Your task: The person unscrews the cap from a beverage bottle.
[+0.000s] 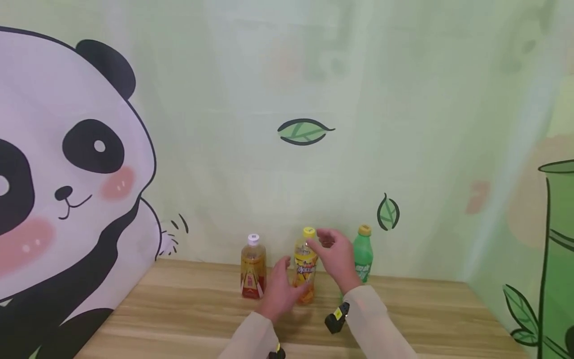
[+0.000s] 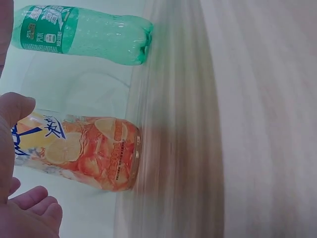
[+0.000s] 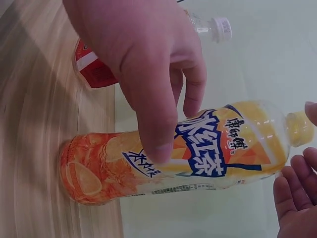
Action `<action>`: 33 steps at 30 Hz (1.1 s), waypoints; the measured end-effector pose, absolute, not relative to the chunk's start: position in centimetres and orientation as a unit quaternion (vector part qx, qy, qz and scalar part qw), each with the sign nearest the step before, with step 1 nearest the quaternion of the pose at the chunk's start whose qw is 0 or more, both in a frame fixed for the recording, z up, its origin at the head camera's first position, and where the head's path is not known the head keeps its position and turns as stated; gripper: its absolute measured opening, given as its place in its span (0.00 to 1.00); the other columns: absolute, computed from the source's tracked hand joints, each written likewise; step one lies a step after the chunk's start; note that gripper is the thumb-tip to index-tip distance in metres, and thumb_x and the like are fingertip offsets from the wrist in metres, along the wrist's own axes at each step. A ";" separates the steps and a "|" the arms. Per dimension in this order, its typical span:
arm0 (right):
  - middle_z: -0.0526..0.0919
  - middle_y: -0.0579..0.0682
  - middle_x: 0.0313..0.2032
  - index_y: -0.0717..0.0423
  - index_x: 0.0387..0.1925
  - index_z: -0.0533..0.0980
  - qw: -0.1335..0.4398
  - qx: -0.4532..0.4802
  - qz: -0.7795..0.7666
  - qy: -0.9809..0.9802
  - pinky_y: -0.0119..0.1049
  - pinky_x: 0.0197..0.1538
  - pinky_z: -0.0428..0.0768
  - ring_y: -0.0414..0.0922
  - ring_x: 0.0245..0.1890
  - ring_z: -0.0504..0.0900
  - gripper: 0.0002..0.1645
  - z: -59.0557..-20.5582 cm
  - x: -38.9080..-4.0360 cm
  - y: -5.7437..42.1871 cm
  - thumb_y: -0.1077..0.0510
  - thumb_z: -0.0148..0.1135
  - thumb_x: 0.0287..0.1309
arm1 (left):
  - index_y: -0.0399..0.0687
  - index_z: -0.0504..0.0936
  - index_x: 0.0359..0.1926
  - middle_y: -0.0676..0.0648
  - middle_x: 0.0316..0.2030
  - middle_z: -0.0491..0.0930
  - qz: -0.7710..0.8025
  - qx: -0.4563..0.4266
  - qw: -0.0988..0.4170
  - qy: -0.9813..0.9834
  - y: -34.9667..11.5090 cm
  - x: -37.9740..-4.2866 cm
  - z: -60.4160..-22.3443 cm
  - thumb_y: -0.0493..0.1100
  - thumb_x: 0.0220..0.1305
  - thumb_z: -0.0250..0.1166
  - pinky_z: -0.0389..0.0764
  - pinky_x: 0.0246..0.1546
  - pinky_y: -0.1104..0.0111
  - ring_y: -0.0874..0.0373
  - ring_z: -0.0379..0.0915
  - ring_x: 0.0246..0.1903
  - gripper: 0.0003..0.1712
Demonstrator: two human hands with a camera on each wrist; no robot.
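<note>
An upright bottle of iced tea with a yellow cap stands on the table between both hands. My left hand is spread about its lower half; in the left wrist view the fingers are apart from the bottle. The left thumb crosses in front of the label in the right wrist view; whether it touches cannot be told. Beside the yellow cap, my right hand has its fingers loosely bent, with a gap to the cap.
A white-capped bottle with a red label stands to the left. On the right is a green bottle, partly behind the right hand and wrist. A wood-grain table carries them, and a printed panda backdrop rises behind.
</note>
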State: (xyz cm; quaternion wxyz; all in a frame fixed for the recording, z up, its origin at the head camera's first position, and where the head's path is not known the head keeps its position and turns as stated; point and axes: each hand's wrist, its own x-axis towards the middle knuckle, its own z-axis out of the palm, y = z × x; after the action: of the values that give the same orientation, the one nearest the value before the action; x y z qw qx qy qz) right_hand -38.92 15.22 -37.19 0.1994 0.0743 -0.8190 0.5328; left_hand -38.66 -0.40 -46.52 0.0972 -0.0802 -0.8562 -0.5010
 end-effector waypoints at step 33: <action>0.85 0.55 0.55 0.56 0.55 0.80 0.192 0.059 0.540 -0.817 0.52 0.65 0.79 0.53 0.59 0.81 0.29 -36.3 -40.7 14.0 0.45 0.75 0.57 | 0.51 0.64 0.69 0.47 0.59 0.78 -0.587 -0.071 0.103 -0.800 3.1 -41.4 -46.8 0.43 0.59 0.77 0.77 0.65 0.47 0.49 0.77 0.59 0.42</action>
State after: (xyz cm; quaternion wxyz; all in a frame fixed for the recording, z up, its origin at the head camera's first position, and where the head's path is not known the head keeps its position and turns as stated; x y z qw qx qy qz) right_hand -40.66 14.04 -36.27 0.1922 0.0594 -0.8173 0.5400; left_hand -41.43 3.07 -46.80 0.1029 -0.0707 -0.7998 -0.5871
